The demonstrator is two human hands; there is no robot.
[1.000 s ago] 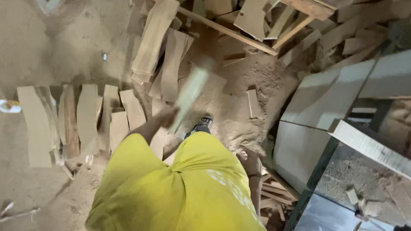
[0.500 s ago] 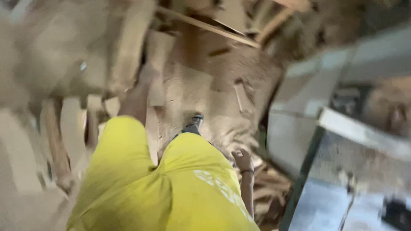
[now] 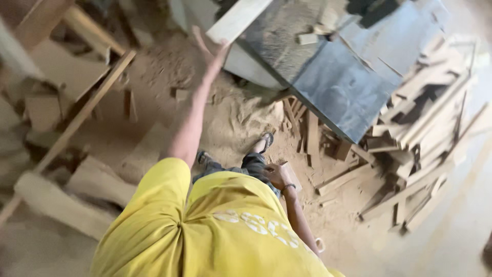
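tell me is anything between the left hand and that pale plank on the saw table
Nothing visible. The left hand already reaches the near end of the pale plank, which lies along the edge of the dark machine table. The right hand rests by the thigh.

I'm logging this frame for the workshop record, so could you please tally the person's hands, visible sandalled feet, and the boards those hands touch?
Hands: 2, left hand and right hand
Sandalled feet: 2, one and the other
Boards touched: 2, pale plank and small wood piece
Total: 6
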